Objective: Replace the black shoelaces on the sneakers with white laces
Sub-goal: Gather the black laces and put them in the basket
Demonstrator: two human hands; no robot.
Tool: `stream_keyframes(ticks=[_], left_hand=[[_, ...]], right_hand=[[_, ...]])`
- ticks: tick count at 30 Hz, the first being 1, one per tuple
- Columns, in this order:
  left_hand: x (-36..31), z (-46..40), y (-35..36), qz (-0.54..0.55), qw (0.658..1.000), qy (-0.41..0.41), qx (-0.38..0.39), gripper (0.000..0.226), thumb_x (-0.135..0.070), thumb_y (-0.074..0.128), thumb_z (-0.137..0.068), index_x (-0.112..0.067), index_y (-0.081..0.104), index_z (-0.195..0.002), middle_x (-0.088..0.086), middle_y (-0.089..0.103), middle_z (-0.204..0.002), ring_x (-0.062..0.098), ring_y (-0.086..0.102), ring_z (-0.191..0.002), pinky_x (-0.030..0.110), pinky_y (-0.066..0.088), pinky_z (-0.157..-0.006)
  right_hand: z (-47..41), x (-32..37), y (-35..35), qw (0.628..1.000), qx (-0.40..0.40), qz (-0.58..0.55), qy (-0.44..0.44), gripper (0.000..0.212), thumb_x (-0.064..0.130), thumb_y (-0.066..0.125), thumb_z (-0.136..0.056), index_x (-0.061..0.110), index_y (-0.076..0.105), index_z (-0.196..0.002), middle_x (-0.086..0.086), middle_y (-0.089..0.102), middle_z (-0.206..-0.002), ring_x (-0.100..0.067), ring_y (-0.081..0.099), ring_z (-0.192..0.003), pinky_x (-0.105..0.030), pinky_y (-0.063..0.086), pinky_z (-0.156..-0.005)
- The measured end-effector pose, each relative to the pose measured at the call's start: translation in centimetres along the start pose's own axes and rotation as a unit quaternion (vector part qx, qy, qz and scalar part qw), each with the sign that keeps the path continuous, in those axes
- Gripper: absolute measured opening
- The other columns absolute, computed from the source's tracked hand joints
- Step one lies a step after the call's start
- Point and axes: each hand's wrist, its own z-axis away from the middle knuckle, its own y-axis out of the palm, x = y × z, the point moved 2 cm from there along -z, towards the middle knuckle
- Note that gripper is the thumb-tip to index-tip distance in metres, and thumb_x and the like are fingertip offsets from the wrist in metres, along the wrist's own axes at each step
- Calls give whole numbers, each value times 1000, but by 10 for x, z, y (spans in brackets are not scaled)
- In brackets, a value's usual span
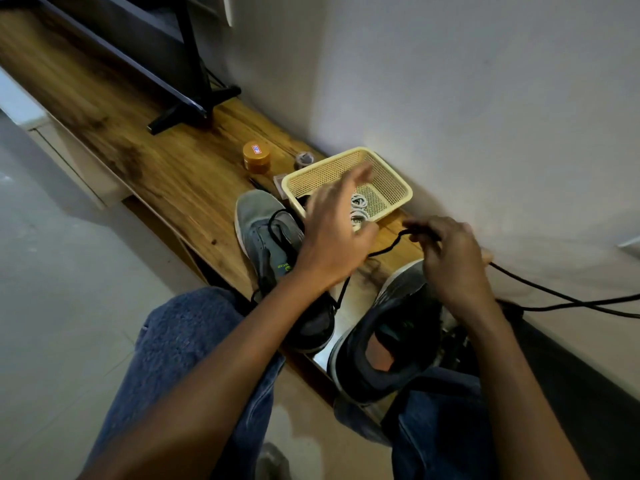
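Note:
Two grey sneakers lie on a wooden shelf. The left sneaker (pixel 266 237) still carries black lacing. The right sneaker (pixel 388 341) sits nearer me, partly under my right hand. My right hand (pixel 450 258) pinches a black lace (pixel 388 249) that runs left toward the shoes and trails off right. My left hand (pixel 332 237) hovers with fingers spread over the front of a cream plastic basket (pixel 394 174). Coiled white laces (pixel 358 206) lie inside the basket.
An orange-lidded jar (pixel 257 157) and a small round object (pixel 303 160) stand behind the basket. A black stand foot (pixel 194 105) rests farther back on the shelf. A white wall (pixel 485 98) runs along the right. My denim-clad knees (pixel 194 341) are below.

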Motion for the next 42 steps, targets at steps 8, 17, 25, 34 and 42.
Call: stream_keyframes(ticks=[8,17,25,34,42], left_hand=[[10,10,26,-2,980,-64,190,32,-26,36,-104,-16,65,-96,-11,64,-67,13,55,-61,31,41,-61],[7,10,29,120,935,-185,276,25,-49,46,-92,-30,62,-94,-5,71,-86,18,66,-91,47,49,-93],[7,4,22,261,897,-245,261,25,-10,43,-102,-4,66,-96,-2,60,-60,5,53,-49,15,45,-53],[-3,-6,17,501,778,-366,97,25,-12,38,-103,-9,62,-95,-1,56,-64,6,52,-52,17,50,-53],[7,-16,2,561,735,-381,-6,29,-26,41,-102,-10,57,-85,-7,42,-51,3,38,-43,15,40,-42]], right_hand=[[4,4,-6,998,2,-49,27,21,8,63,-90,22,54,-101,12,62,-85,1,60,-81,-11,45,-75],[1,3,-5,998,34,-51,9,25,6,59,-91,29,64,-83,21,59,-83,-10,58,-93,-30,44,-81],[-1,-5,-4,988,-45,-126,75,31,10,69,-85,24,62,-113,1,57,-113,-12,58,-103,-27,48,-88],[11,21,27,791,221,-490,293,35,52,43,-93,25,61,-108,1,62,-81,-12,56,-70,-27,43,-68],[9,10,22,862,286,-352,226,30,25,51,-96,1,67,-90,7,34,-45,-3,28,-41,-14,25,-43]])
